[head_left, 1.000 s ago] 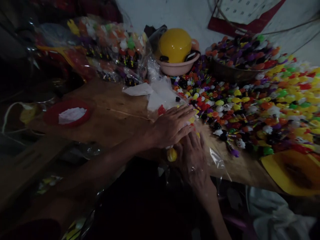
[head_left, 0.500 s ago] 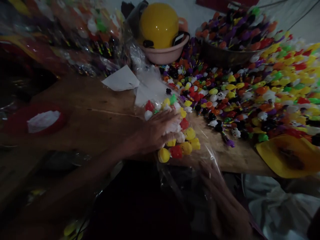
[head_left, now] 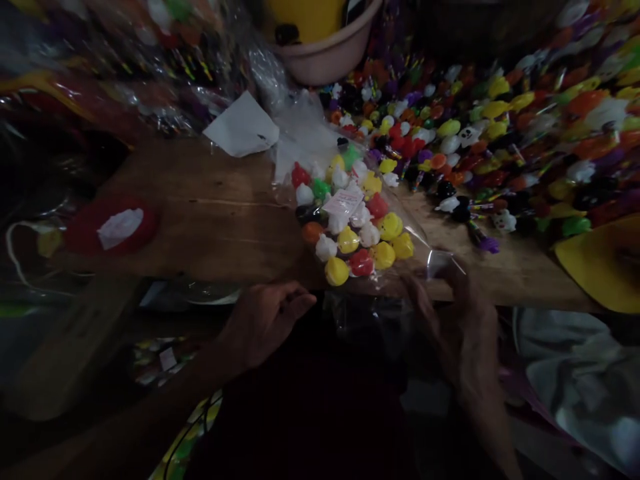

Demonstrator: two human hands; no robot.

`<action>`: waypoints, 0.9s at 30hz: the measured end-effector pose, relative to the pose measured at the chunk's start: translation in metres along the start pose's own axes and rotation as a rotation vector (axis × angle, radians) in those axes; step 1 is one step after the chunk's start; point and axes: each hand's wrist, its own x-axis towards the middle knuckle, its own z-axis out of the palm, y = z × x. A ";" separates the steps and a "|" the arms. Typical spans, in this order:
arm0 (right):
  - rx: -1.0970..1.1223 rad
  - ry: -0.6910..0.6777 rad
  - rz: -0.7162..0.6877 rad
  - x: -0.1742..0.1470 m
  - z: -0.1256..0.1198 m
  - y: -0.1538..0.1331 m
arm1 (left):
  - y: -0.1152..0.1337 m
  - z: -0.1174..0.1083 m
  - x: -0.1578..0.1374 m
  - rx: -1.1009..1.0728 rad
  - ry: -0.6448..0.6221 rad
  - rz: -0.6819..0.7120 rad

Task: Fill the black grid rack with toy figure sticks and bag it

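- A round red plastic dish (head_left: 80, 230) holds something white; I can't make out what.
- Shiny clear plastic packs (head_left: 180, 123) behind it are full of multicoloured toys, blurred.
- My left hand (head_left: 267, 320) is by the front edge of the brown wooden tabletop (head_left: 215, 240), fingers loosely curled, thumb a little apart, holding nothing I can see.
- A round pink plastic basin (head_left: 333, 59) contains a rounded yellow object (head_left: 300, 19).
- The clear plastic bag (head_left: 370, 317) lies in front of me, filled with small coloured toys (head_left: 390, 227) and a white printed label (head_left: 344, 200); its loose end hangs over the edge. I judge I'm adjusting that end, which calls for a light pinch on film alone.
- My right hand (head_left: 465, 320) is at the film, thumb and forefinger apart; whether I'm pinching any, I can't tell.
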 end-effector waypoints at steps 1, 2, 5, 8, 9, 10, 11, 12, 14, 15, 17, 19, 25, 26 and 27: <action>0.000 0.029 -0.042 -0.001 0.011 0.004 | -0.003 0.004 0.002 -0.071 -0.040 -0.033; 0.010 0.062 -0.094 -0.005 0.021 0.007 | -0.005 0.008 0.004 -0.152 -0.080 -0.057; 0.003 0.112 -0.264 -0.024 0.040 0.007 | -0.003 0.019 0.010 -0.350 -0.203 -0.115; -0.055 0.048 -0.396 -0.039 0.055 -0.002 | 0.003 0.030 0.017 -0.407 -0.261 -0.165; -0.053 0.028 -0.418 -0.042 0.059 -0.005 | 0.005 0.033 0.020 -0.405 -0.255 -0.177; -0.038 0.016 -0.432 -0.044 0.064 -0.007 | 0.005 0.036 0.024 -0.399 -0.231 -0.187; -0.017 0.009 -0.436 -0.046 0.066 -0.009 | 0.005 0.039 0.026 -0.388 -0.197 -0.195; 0.006 -0.010 -0.434 -0.047 0.067 -0.009 | 0.004 0.042 0.029 -0.377 -0.154 -0.203; 0.068 -0.118 -0.420 -0.049 0.060 -0.005 | -0.001 0.045 0.032 -0.372 -0.058 -0.217; 0.110 -0.210 -0.401 -0.050 0.052 -0.001 | -0.004 0.046 0.032 -0.387 -0.015 -0.221; 0.207 -0.377 -0.303 -0.047 0.028 0.010 | -0.011 0.044 0.031 -0.444 0.050 -0.229; 0.267 -0.430 -0.118 -0.039 0.002 0.023 | -0.019 0.038 0.026 -0.496 0.118 -0.241; 0.269 -0.562 0.237 -0.004 0.008 0.024 | -0.044 0.018 0.002 -0.550 0.319 -0.300; 0.266 -0.603 0.257 -0.003 0.020 0.018 | -0.048 0.017 -0.003 -0.592 0.336 -0.317; 0.265 -0.641 0.273 -0.004 0.033 0.012 | -0.050 0.018 -0.008 -0.648 0.358 -0.333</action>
